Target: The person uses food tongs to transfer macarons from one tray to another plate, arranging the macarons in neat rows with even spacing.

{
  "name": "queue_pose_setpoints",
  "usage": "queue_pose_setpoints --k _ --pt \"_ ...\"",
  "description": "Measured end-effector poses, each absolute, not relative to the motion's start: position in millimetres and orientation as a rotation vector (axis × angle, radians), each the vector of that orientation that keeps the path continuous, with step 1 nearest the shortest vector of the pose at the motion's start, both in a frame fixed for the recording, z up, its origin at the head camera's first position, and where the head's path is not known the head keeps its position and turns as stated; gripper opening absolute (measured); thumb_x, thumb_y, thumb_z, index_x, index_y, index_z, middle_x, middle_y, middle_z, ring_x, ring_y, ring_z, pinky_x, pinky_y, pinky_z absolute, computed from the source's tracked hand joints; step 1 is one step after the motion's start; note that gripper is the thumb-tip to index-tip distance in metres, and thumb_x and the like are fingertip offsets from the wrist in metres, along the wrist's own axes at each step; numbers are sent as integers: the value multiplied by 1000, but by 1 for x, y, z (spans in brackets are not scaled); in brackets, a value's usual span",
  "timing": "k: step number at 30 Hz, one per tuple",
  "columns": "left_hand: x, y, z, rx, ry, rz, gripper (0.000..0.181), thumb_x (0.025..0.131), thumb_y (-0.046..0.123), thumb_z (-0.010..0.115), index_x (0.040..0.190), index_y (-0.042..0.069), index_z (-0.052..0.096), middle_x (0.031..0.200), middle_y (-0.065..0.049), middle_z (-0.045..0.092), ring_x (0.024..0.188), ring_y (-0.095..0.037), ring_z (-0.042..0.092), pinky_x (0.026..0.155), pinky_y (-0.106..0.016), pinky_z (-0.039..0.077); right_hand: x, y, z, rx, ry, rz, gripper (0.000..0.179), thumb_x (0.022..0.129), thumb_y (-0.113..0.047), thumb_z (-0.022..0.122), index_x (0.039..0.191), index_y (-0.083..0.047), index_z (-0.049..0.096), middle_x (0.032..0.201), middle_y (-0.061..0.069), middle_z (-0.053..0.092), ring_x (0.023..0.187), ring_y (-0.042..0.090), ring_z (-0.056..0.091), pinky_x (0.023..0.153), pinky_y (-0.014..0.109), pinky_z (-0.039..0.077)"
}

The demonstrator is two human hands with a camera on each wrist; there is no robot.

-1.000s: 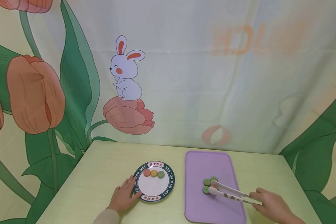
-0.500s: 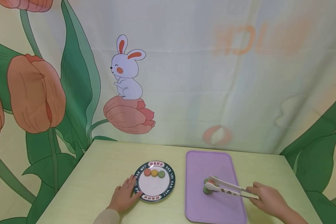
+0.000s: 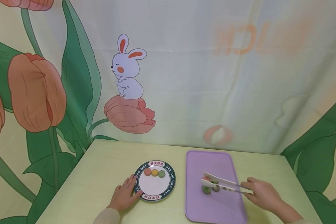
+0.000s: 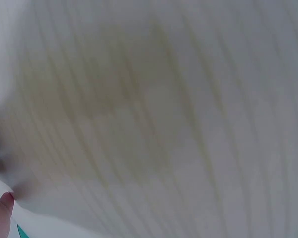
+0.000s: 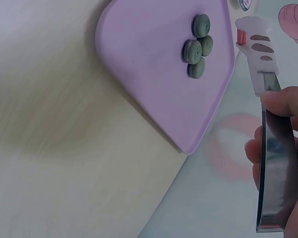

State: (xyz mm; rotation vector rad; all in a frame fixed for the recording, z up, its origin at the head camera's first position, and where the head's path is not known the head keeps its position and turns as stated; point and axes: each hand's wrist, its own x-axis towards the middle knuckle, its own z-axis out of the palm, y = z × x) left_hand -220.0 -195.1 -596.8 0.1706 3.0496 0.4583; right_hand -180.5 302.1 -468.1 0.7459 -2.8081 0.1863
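Touching the plate (image 3: 155,187) was the left hand (image 3: 123,194), fingers outstretched — rightward, above the tray (image 3: 212,209), a pink macaron (image 5: 242,37) sat between the tips of the tongs (image 5: 276,130), left of the right hand (image 3: 262,192) — its grip clamped round them.

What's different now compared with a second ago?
The right hand has moved left with the tongs, lifting a pink macaron off the tray; nothing was let go. The green macarons remain on the tray, the left hand stays at the rim of the plate, and its three macarons stay put.
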Motion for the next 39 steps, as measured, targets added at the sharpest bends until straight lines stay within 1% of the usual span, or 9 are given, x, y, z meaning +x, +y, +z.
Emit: queue_pose_setpoints --k 7,20,29,39 --pt "-220 -195 -597 188 3058 458 78 82 63 37 140 11 27 147 -7 23 133 -30 24 99 -58 24 -186 293 -467 779 -2745 179 24 65 -16 74 88 -18 68 66 -14 37 51 -2 26 43 15 23" --pt "-221 -195 -598 171 3047 463 79 81 63 39 139 10 28 146 -7 25 132 -31 26 99 -59 24 -196 282 -472 773 -2718 200 23 64 -15 73 86 -18 68 65 -15 39 51 -2 27 43 15 24" --pt "-219 -194 -595 173 3047 479 78 82 62 40 139 10 28 146 -8 25 132 -31 25 100 -58 24 -202 272 -474 795 -2767 187 24 65 -18 71 89 -18 67 70 -11 48 54 -1 33 45 16 29" --pt "-219 -193 -593 182 3047 478 78 82 62 39 139 10 28 146 -8 25 132 -31 25 100 -58 24 -209 260 -474 853 -2709 195 25 64 -17 72 88 -17 67 67 -9 46 52 0 32 44 17 29"
